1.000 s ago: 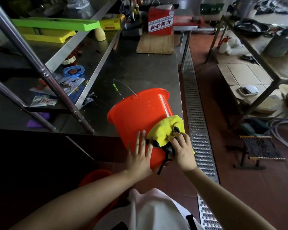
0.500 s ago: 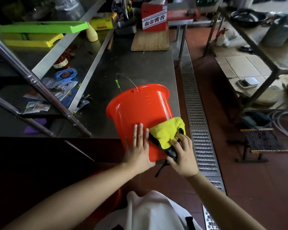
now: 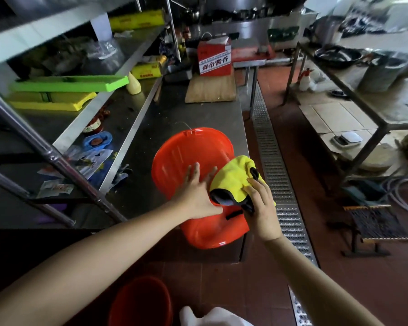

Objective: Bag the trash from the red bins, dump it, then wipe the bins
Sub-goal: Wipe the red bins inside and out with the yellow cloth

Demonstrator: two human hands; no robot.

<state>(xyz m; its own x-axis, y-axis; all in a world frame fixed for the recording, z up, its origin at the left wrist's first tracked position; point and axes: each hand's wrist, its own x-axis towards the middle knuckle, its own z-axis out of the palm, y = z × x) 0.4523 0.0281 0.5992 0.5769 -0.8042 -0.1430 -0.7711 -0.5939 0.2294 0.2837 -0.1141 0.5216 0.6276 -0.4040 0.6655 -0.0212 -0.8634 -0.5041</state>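
A red bin (image 3: 174, 158) lies tipped on its side at the near corner of the steel counter (image 3: 193, 116), its bottom toward me and its wire handle at the far rim. My left hand (image 3: 198, 194) presses flat on the bin's side with fingers straight. My right hand (image 3: 259, 208) grips a yellow cloth with black edging (image 3: 233, 180) and holds it against the bin's right side. A second red bin (image 3: 139, 302) stands on the floor below, near my body.
A wooden cutting board (image 3: 210, 90) and a red carton (image 3: 213, 58) sit at the counter's far end. Green and yellow trays (image 3: 64, 83) lie on the left shelf. A metal floor drain grate (image 3: 273, 175) runs along the right. A white bag (image 3: 212, 317) is at the bottom edge.
The bin has tipped further over, its bottom swinging toward me. The cloth and my right hand have slid up along its side. My view has lifted.
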